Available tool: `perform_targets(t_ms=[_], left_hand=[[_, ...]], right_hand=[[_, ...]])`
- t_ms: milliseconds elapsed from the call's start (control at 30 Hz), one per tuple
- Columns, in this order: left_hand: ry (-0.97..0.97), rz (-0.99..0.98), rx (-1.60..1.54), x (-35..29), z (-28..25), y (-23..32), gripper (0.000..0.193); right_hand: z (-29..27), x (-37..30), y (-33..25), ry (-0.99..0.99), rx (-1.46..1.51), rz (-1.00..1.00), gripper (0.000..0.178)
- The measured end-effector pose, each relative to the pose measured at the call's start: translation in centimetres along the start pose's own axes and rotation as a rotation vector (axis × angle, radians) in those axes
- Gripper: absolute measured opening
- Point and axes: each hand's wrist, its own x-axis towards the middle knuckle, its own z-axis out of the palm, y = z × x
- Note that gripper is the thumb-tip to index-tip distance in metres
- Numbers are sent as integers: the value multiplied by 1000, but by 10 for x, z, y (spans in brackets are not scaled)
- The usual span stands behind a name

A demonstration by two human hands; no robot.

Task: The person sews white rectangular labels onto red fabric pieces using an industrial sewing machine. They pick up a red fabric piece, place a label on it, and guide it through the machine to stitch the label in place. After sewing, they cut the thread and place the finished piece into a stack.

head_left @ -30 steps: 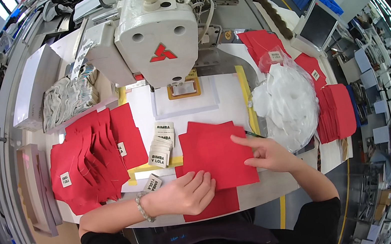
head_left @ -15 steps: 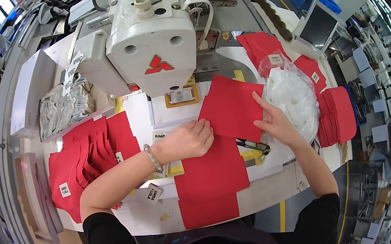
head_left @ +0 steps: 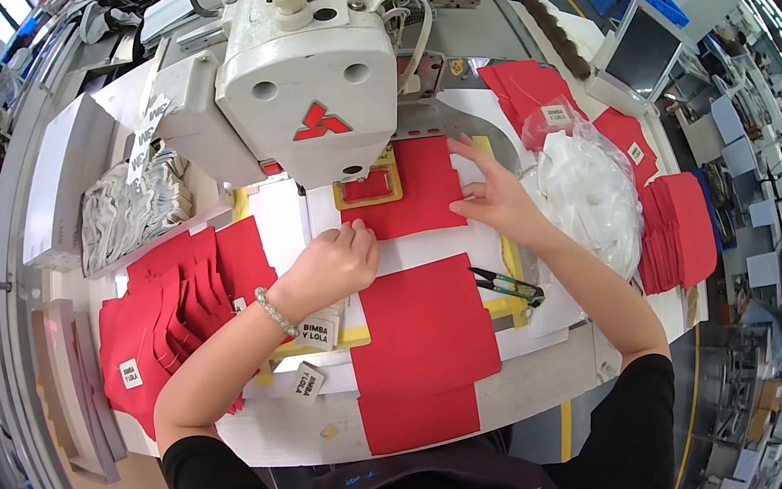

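Note:
A red fabric panel (head_left: 429,188) lies flat under the head of a white sewing machine (head_left: 307,85), with a yellow-rimmed clamp frame (head_left: 369,204) over its left part. My left hand (head_left: 332,271), wearing a beaded bracelet, is closed in a pinch at the panel's near left corner. My right hand (head_left: 504,202) rests along the panel's right edge, thumb and fingers spread apart. Between my arms lie more red panels (head_left: 422,336), overlapping toward the table's front edge. Dark-handled thread snips (head_left: 508,285) sit right of these. Pale printed labels (head_left: 319,331) lie beside my left wrist.
Stacked red pieces (head_left: 168,308) lie at left, below a box of bundled labels (head_left: 134,214). On the right are a plastic bag of white material (head_left: 587,205), another red stack (head_left: 677,232) and a small monitor (head_left: 642,48). A loose label (head_left: 306,383) lies near the front.
The red panel, held tilted in the air before, now lies flat under the machine head and clamp frame. Both hands have moved left and away from me with it.

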Motion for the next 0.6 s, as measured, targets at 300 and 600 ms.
perform_targets(t_ms=[300,600], left_hand=[[-19,-132,-7,-22,3,-8,29],[22,-484,-405,-39,-9,-29,22]], right_hand=[[20,0,4,-226,-536,-306,35],[27,5,10,-249,-766,-448,35]])
